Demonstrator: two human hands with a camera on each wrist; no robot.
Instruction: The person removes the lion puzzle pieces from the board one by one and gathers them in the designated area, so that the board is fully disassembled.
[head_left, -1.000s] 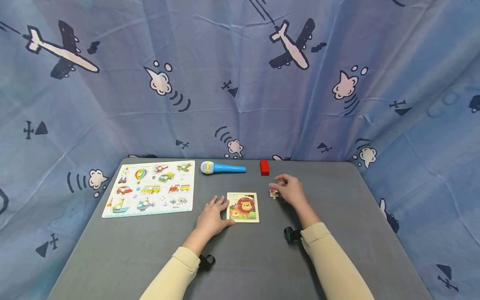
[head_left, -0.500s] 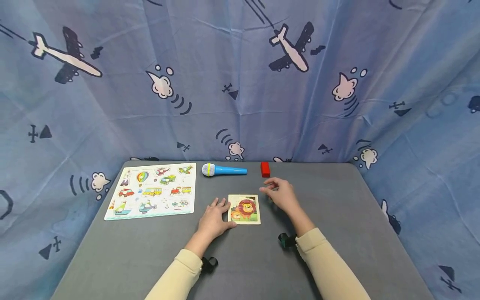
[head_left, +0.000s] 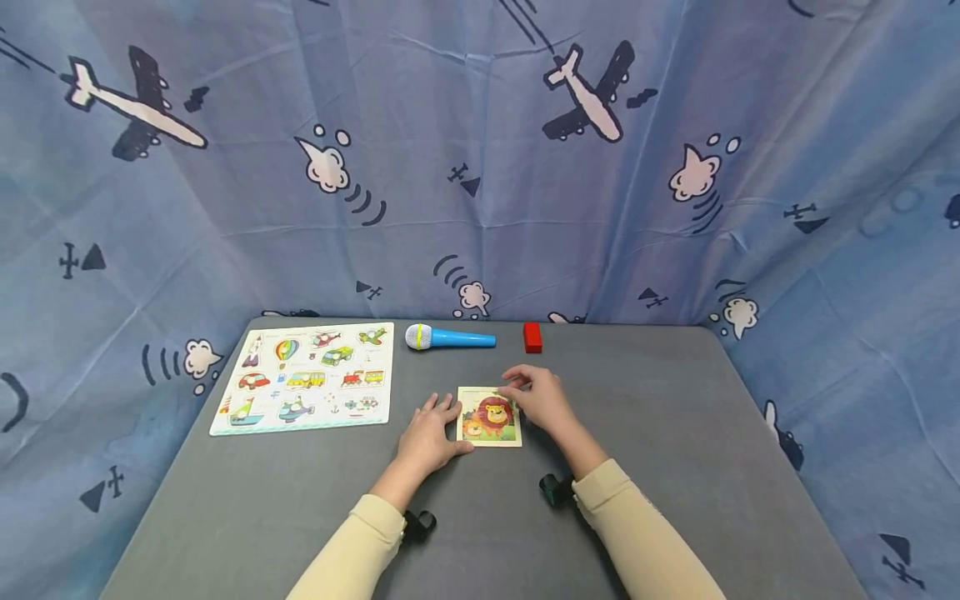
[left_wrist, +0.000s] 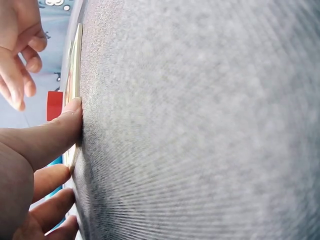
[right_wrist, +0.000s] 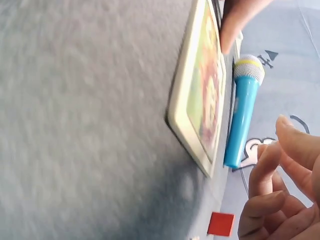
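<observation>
A square lion puzzle [head_left: 487, 425] in a pale frame lies flat on the table. My left hand [head_left: 425, 442] rests at its left side with fingers spread. The left thumb touches the lower left edge and the fingertips stay by the left edge. Over the puzzle's upper right corner hovers my right hand [head_left: 538, 398], covering part of it. In the right wrist view the right fingers [right_wrist: 265, 170] are loosely bent, with nothing visible between them. A small pale sliver [right_wrist: 194, 238] shows at the bottom of that view; its kind cannot be told.
Left of the puzzle lies a white vehicle picture board [head_left: 303, 379]. Behind are a blue toy microphone [head_left: 450, 337] and a red block [head_left: 532, 337]. A blue patterned curtain [head_left: 480, 167] hangs along the back edge of the grey table [head_left: 675, 433].
My right hand has moved left onto the puzzle's upper right corner. The small jigsaw piece seen by its fingertips a second ago is now out of sight in the head view. The left hand stays put.
</observation>
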